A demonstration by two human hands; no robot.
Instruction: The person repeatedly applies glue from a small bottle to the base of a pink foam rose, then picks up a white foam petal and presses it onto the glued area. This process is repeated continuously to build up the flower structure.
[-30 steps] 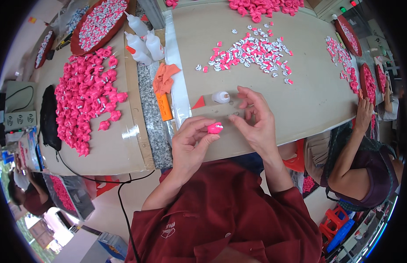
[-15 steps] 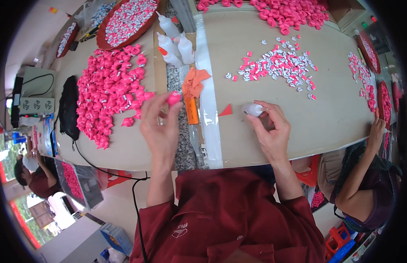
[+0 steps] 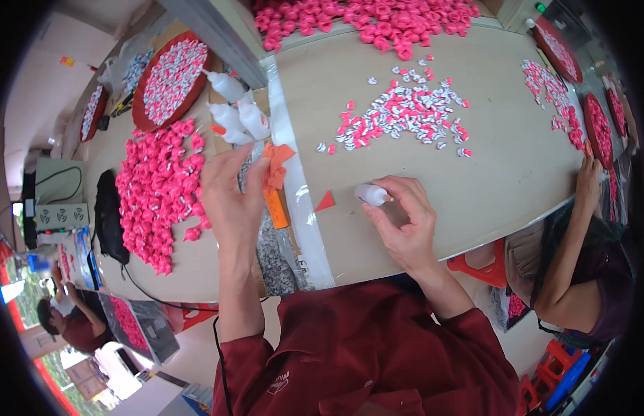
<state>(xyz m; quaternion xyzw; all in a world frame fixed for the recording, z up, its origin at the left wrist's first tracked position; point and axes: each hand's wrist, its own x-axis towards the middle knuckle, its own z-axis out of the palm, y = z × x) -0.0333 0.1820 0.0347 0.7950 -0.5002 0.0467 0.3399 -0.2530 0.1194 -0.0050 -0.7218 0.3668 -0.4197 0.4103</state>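
My right hand (image 3: 407, 218) is closed around a small white squeeze bottle (image 3: 369, 195), held tilted above the paper-covered table. My left hand (image 3: 232, 197) hovers at the edge of a big pile of pink plastic pieces (image 3: 155, 187). Its fingers and thumb are apart, and nothing shows between them. Beside the left thumb lies a crumpled orange cloth (image 3: 279, 161), with an orange bar-shaped object (image 3: 275, 208) just below it. Ahead of the right hand, small pink-and-white parts (image 3: 405, 111) are scattered on the table.
Several white squeeze bottles (image 3: 254, 116) stand at the back, near a grey post (image 3: 218, 31). A red triangular scrap (image 3: 325, 201) lies left of the held bottle. Beyond are a red tray (image 3: 140, 114) of small parts and more pink pieces (image 3: 377, 24). A co-worker's arm (image 3: 578, 229) reaches in at right.
The pink piece that was in my left hand is no longer in it, and those fingers have spread. My view has tilted and shifted. The right hand keeps the bottle.
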